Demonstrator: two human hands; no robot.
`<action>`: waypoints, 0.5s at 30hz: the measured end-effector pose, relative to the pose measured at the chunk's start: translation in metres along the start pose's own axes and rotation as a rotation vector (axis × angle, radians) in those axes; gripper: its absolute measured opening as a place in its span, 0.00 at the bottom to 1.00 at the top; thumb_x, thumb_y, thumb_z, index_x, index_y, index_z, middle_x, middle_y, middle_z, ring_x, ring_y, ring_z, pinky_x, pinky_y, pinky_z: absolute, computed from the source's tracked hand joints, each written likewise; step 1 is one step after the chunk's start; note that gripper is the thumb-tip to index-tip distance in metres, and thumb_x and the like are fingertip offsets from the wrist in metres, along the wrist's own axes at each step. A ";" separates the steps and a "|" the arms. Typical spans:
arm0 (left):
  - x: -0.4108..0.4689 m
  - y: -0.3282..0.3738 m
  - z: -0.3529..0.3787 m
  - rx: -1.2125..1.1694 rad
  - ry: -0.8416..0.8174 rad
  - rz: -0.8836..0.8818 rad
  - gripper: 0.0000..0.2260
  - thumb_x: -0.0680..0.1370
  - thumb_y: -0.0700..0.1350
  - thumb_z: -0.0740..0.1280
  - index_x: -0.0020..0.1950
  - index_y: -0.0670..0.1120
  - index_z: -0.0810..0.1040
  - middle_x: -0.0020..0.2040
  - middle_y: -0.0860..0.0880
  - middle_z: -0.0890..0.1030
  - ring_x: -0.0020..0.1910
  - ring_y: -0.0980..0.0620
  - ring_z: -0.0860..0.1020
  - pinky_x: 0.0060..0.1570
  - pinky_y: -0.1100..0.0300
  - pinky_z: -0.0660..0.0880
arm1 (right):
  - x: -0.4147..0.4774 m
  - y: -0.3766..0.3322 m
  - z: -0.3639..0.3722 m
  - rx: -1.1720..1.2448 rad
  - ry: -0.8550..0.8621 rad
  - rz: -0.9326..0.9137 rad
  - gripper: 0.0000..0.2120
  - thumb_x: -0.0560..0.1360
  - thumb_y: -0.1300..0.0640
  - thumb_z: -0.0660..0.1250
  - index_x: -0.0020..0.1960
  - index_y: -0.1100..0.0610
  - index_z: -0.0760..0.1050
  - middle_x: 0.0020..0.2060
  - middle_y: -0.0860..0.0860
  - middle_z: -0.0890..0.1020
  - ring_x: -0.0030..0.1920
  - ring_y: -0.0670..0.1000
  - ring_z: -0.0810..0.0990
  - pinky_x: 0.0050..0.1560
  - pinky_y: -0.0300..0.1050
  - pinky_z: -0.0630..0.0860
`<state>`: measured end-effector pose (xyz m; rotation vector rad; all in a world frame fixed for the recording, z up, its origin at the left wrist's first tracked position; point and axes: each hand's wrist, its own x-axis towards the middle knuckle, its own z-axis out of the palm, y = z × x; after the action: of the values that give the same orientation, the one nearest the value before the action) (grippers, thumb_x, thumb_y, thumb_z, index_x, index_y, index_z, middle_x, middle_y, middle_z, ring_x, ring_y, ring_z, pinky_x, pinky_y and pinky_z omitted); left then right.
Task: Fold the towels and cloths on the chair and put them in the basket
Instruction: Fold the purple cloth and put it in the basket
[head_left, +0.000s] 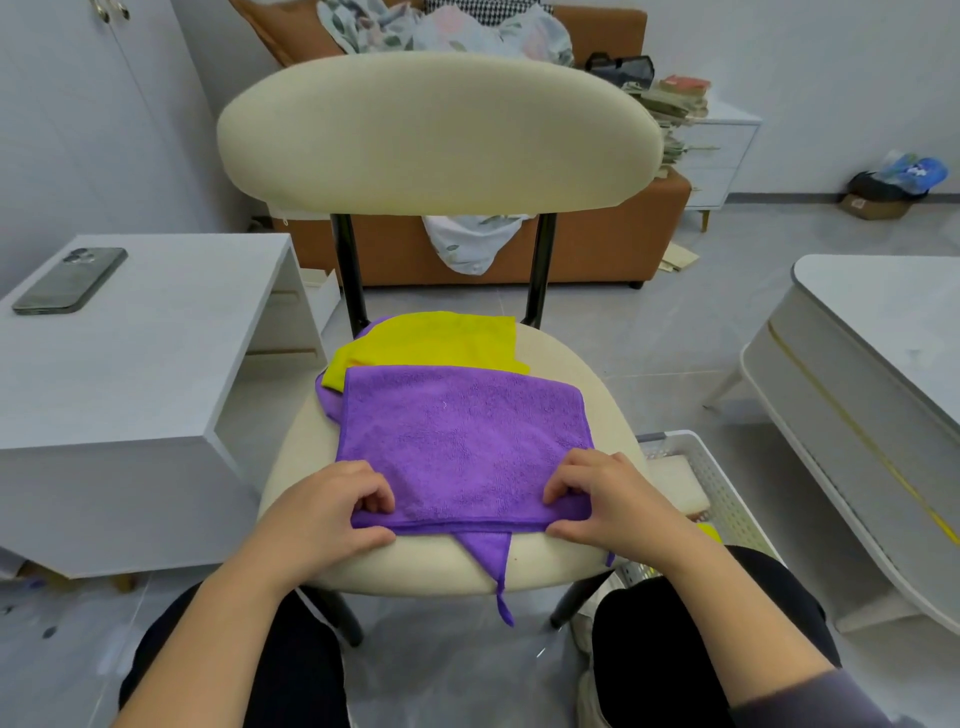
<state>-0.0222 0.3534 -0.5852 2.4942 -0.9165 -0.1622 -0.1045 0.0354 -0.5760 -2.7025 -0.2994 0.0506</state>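
Two hands, left hand (337, 506) and right hand (605, 496), pinch the purple towel (462, 441) at the chair (587, 374) seat's front edge, aligning its fold; basket (722, 493) waits beside.

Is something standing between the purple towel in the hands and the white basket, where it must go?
Nothing visible does. The left hand and right hand pinch the purple towel on the chair seat; the white basket stands open beside the seat's right edge.

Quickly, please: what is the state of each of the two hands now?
The left hand pinches the near left edge of the purple terry-cloth towel.
The right hand pinches the near right edge of the same towel.
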 end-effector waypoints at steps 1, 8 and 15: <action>0.000 0.000 0.000 0.007 -0.009 0.004 0.08 0.64 0.54 0.73 0.38 0.57 0.75 0.39 0.59 0.76 0.43 0.63 0.73 0.43 0.64 0.72 | -0.001 -0.001 0.000 0.003 0.003 -0.007 0.09 0.66 0.48 0.73 0.46 0.45 0.77 0.45 0.39 0.75 0.50 0.39 0.72 0.51 0.31 0.59; -0.003 0.003 0.000 0.029 -0.045 0.018 0.10 0.68 0.48 0.71 0.33 0.57 0.71 0.36 0.58 0.75 0.40 0.59 0.73 0.40 0.61 0.73 | -0.005 -0.004 0.007 0.084 0.036 -0.045 0.04 0.64 0.54 0.71 0.38 0.48 0.78 0.42 0.40 0.71 0.43 0.42 0.72 0.45 0.40 0.71; -0.005 0.001 0.002 0.115 -0.014 0.050 0.07 0.68 0.47 0.72 0.41 0.55 0.75 0.41 0.60 0.75 0.42 0.65 0.71 0.37 0.70 0.67 | -0.007 -0.003 0.008 0.087 0.043 -0.052 0.06 0.64 0.53 0.69 0.42 0.48 0.77 0.46 0.42 0.69 0.46 0.43 0.73 0.48 0.42 0.73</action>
<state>-0.0270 0.3553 -0.5866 2.5754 -1.0191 -0.1130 -0.1127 0.0401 -0.5820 -2.6048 -0.3459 -0.0097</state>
